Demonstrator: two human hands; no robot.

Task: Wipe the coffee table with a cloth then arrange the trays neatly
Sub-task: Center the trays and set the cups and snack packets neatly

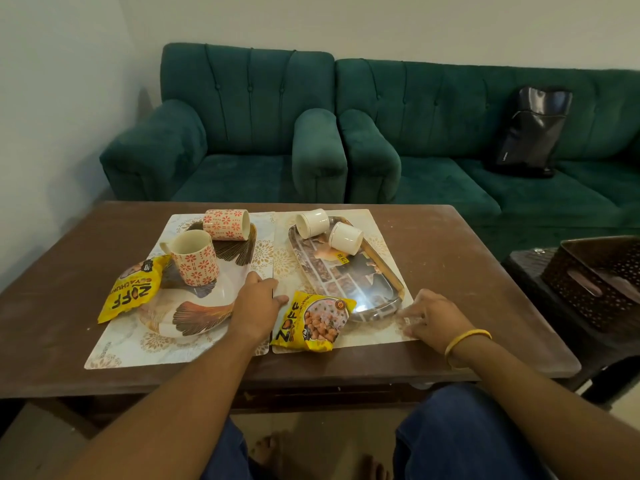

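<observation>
Your left hand (258, 308) sits on the tray (194, 317) rim, right hand (433, 317) at the mat (381, 329); grips unclear. Lift level, the cups (227, 225) roll.

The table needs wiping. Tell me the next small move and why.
Probably lift the oval tray clear with the left hand, which rests at its edge: it, the rectangular tray, cups and snack packets cover the mats, so the table cannot be wiped yet.
</observation>
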